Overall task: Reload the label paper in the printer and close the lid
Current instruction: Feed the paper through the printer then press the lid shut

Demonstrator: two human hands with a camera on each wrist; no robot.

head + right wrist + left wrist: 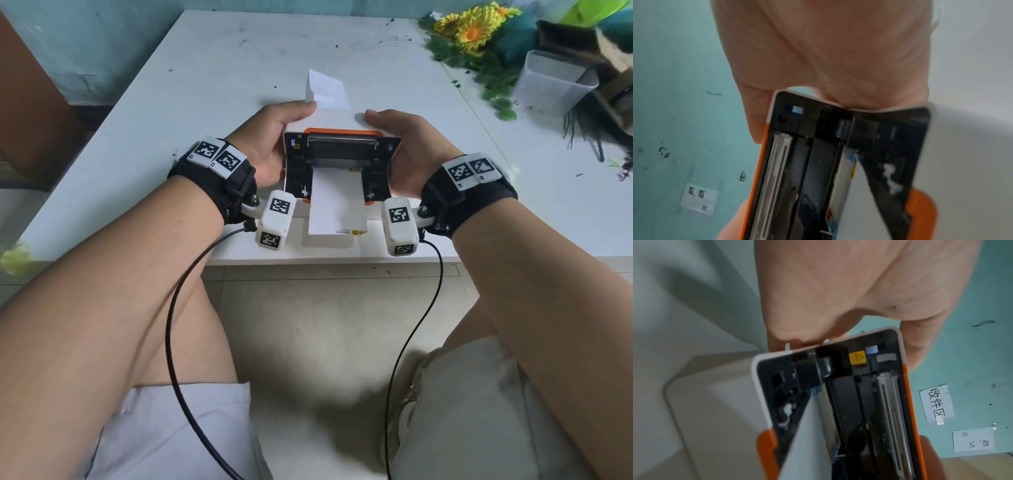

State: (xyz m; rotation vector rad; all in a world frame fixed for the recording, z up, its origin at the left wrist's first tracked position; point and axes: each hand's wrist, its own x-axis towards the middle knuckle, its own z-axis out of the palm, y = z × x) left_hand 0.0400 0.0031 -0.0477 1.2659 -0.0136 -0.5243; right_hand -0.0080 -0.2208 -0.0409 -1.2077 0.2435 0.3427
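Both bare forearms reach over the white table's [144, 113] near edge. Left hand [270, 144] grips the raised lid [342, 137], thumb on top, fingers curled behind. Between the hands sits the white, orange-trimmed printer [301, 205], smooth label paper [337, 209] trailing forward. Right hand [407, 154] clasps the lid's other side. Wall note [937, 404] reads 收件区.
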